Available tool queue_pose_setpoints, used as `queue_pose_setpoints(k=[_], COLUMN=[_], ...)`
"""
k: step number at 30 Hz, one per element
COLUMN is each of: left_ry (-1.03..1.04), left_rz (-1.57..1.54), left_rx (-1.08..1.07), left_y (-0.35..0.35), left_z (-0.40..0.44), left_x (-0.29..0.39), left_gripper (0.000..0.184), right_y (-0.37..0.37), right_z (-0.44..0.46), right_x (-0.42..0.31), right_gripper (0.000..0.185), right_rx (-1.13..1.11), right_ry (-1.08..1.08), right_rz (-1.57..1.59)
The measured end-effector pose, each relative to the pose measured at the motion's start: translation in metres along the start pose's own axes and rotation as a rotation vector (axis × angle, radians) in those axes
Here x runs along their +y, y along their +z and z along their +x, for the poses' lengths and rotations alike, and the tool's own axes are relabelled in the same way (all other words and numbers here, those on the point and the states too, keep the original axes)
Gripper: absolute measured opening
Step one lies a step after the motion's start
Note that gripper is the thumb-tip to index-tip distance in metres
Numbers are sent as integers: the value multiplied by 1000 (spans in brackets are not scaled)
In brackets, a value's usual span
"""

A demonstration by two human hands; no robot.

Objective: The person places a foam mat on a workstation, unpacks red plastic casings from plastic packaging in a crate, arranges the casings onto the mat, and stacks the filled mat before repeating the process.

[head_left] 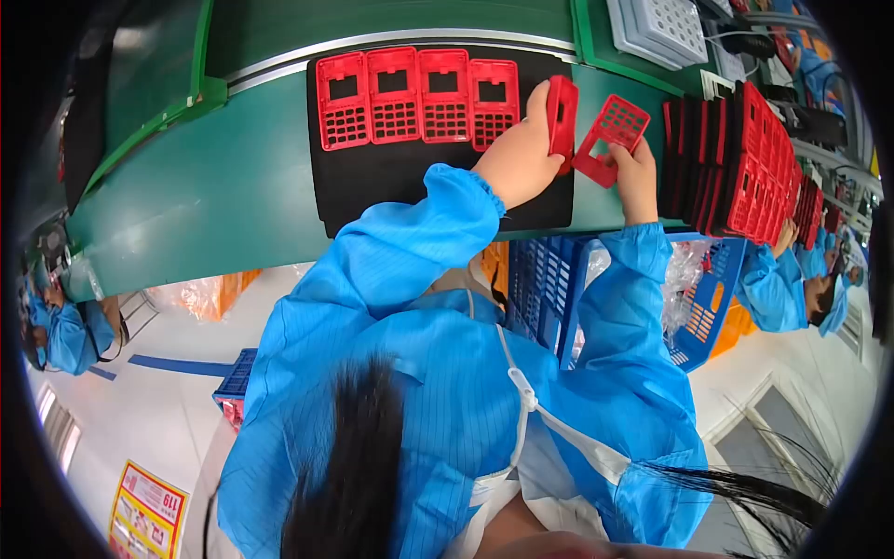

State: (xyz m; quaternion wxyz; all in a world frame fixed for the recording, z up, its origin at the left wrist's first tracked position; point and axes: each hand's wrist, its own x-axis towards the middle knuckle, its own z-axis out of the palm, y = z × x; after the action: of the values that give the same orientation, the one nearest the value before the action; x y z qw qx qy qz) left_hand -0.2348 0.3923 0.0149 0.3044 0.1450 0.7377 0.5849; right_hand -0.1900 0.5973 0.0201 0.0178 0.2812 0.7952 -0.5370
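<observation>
My left hand (521, 160) is closed on a red plastic housing (562, 116), which is tilted so that mostly its edge shows. Just to the right, my right hand (635, 182) pinches a second red housing (626, 119) by its lower end. That one has a rectangular window and a grid of small key holes. Several like housings (396, 121) lie side by side, face up, on a black mat (391, 177) left of my hands. The rightmost of this row sits close to my left hand.
Stacked red housings with black layers between them (745, 168) stand at the right of the green table (186, 205). Blue crates (549, 279) with clear plastic bags are below its edge. A white perforated tray (666, 28) lies at the back. Co-workers in blue sleeves (775, 289) are on both sides.
</observation>
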Motion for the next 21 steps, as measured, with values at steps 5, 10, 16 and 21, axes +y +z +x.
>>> queue_pose_setpoints(k=[5,10,16,21], left_ry=[323,501,43,25], left_rz=[639,766,1052,825], left_rx=[217,195,506,415], left_y=[-2,-43,-151,-158], left_z=[-9,-43,-109,-125], left_x=[-16,-9,-56,-103], left_gripper=[66,56,78,78], right_y=[3,38,58,99], right_z=[-5,-6,-6,-98], right_x=[20,24,-13,-39], right_gripper=[23,28,21,18], right_rx=[53,79,110,-248], right_ry=[35,5,-142,101], right_rz=[92,146,40,197])
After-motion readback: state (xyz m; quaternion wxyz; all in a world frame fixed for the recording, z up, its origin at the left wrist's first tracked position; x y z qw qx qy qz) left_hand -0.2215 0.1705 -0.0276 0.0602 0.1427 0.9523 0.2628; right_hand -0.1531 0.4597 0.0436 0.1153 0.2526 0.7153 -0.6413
